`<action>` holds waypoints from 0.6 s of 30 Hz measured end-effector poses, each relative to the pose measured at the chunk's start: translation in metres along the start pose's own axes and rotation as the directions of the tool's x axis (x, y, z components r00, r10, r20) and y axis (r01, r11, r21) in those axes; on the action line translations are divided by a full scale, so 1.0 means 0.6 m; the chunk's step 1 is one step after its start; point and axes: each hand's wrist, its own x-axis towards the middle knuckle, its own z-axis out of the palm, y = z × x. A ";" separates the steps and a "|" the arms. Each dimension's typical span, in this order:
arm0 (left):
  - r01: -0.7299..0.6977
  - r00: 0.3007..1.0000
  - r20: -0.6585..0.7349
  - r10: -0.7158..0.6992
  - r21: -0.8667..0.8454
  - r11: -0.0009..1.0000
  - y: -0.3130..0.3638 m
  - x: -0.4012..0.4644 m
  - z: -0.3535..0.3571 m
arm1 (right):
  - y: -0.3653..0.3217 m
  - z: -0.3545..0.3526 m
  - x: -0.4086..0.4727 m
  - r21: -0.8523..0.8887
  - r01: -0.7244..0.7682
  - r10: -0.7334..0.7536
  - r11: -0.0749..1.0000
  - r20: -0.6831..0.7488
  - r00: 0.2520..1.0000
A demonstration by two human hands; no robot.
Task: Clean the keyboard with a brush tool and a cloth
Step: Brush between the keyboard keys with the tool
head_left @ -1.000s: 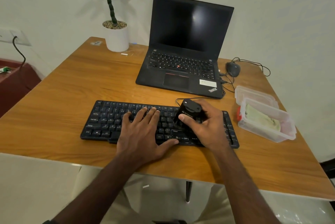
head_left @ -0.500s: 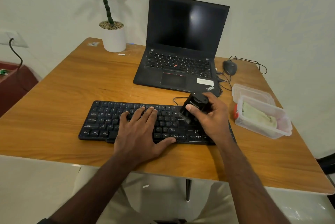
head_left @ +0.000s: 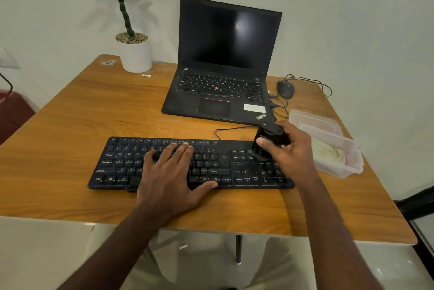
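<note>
A black keyboard (head_left: 122, 167) lies along the near part of the wooden table (head_left: 82, 113). My left hand (head_left: 171, 177) rests flat on its middle keys, fingers spread, holding it down. My right hand (head_left: 291, 156) grips a black brush tool (head_left: 270, 137) over the keyboard's right end; its lower end touches the keys near the number pad. A pale folded cloth (head_left: 328, 151) lies inside a clear plastic box (head_left: 352, 165) just to the right of the keyboard.
An open black laptop (head_left: 225, 66) stands behind the keyboard. A wired mouse (head_left: 285, 89) and its cables lie at the back right. A second clear box or lid (head_left: 312, 120) sits behind the first. A white potted plant (head_left: 135, 55) stands at the back left.
My right hand has carried the brush tool rightward along the keyboard, from the middle keys to the right end. My left hand has stayed on the keys.
</note>
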 end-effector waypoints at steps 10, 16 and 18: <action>0.001 1.000 0.009 -0.001 -0.002 1.000 -0.002 0.000 -0.002 | -0.014 0.032 -0.007 0.017 0.013 -0.015 1.000 0.130 0.991; -0.007 1.000 0.004 0.007 0.001 1.000 -0.002 0.000 -0.003 | 0.003 -0.023 0.005 0.016 0.010 -0.010 1.000 -0.050 0.999; -0.015 1.000 -0.014 0.015 0.000 1.000 -0.007 0.000 -0.004 | 0.003 -0.024 0.005 0.035 0.041 -0.037 0.999 -0.108 0.993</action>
